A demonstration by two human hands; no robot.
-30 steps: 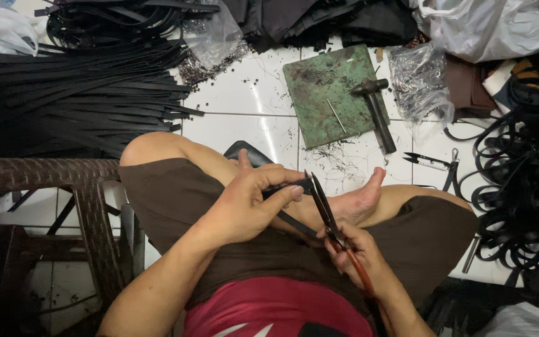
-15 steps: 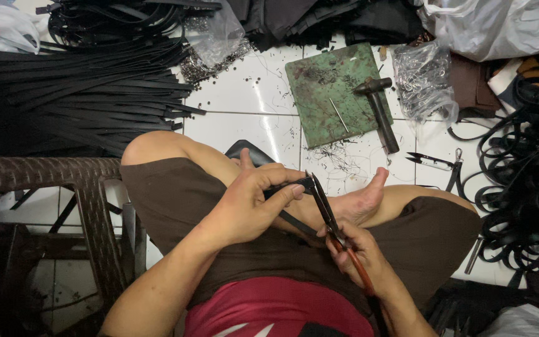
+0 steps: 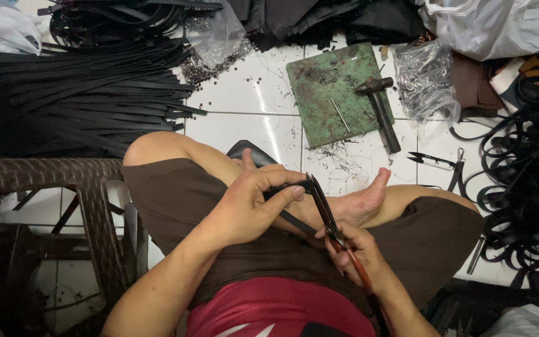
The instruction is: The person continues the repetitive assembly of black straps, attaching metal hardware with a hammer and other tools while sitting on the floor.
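Note:
I sit cross-legged on a white tiled floor. My left hand pinches the end of a thin black strap over my lap. My right hand grips the red-brown handles of long pliers, whose dark jaws point up and meet the strap end at my left fingertips. My bare foot lies just right of the pliers.
A green metal plate lies ahead with a hammer across its right edge. Small black snips rest to the right. Piles of black straps fill the left, coiled straps the right. A brown wicker chair stands at left.

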